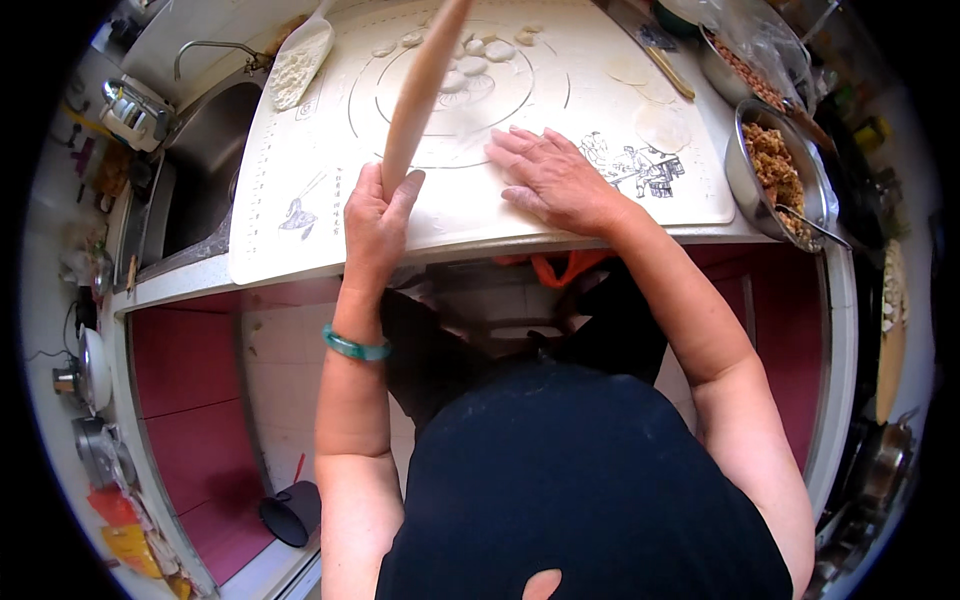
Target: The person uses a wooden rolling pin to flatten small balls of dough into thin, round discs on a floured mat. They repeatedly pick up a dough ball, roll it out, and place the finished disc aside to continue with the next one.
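My left hand (377, 228) is wrapped round the lower end of a wooden rolling pin (420, 90), which slants up and away from me. My right hand (558, 182) lies palm down with fingers stretched out on the white pastry mat (470, 218); anything under the palm is hidden. Beyond both hands, several small floured dough pieces (499, 51) are grouped inside the mat's printed circles, partly behind the pin. Thin round dough wrappers (662, 130) rest on the mat to the right of my right hand.
A scoop of flour (300, 68) lies at the mat's far left, beside the sink (205, 135). On the right stand a metal bowl (738, 165) of chopped filling with a spoon and a second bowl of minced meat (745, 72). A knife (650, 45) lies at the far right.
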A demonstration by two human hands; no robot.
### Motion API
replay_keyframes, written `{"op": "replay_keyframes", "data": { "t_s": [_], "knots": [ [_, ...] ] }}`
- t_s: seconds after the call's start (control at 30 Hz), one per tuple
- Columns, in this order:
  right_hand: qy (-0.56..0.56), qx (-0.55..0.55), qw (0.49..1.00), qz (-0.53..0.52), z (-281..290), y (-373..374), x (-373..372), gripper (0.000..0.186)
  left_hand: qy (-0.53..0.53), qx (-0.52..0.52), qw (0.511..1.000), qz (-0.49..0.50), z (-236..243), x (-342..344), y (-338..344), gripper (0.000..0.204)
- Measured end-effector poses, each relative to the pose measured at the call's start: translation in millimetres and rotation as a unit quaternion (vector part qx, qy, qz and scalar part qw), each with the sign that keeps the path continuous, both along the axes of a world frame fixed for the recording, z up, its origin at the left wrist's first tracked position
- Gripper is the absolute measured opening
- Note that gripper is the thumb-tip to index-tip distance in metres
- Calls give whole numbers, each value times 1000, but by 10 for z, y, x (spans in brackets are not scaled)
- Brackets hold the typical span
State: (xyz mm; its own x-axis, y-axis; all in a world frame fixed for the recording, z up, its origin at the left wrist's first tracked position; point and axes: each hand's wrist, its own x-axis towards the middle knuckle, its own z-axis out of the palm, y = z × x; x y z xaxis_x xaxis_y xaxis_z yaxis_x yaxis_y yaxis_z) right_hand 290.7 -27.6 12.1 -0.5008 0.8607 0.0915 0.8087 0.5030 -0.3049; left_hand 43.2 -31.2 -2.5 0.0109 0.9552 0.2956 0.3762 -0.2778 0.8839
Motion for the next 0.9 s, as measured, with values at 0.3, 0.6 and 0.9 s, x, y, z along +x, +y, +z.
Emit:
{"op": "replay_keyframes", "data": {
  "t_s": [0.3,0.6,0.9],
  "knots": [
    [137,49,989,-39,-68,-179,156,40,142,13,989,39,98,-289,-301,20],
    [249,101,962,41,-147,-151,-593,21,-145,-35,987,56,32,-262,-280,20],
    [171,141,968,116,-209,100,-959,19,-187,-39,979,68,41,-301,-313,20]
  ]
}}
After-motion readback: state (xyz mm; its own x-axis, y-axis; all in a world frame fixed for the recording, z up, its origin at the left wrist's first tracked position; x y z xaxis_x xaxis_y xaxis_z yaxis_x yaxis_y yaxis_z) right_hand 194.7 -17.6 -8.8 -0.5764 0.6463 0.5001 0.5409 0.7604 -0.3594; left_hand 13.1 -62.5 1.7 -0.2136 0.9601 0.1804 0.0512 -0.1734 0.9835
